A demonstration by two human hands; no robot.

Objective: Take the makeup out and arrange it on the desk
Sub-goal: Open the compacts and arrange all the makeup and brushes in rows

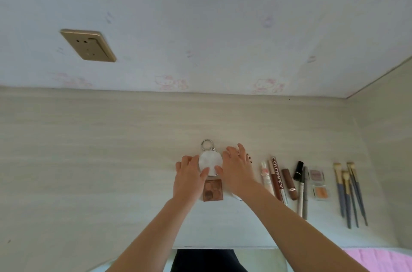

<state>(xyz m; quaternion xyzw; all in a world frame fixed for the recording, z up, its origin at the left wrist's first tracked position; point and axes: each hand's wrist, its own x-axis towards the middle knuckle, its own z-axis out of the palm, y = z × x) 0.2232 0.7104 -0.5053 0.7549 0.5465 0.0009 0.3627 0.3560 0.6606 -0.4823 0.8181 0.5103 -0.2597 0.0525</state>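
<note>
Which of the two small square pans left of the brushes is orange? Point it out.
The nearer pan, closer to the person; the farther pan just behind it is dull mauve.

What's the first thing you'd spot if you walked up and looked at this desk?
The left hand and the right hand meet at a round white compact with a silver ring, in the middle of the desk, both thumbs on it. To its right lies a neat row of lipsticks and pencils, then a bunch of brushes at the far right.
</note>
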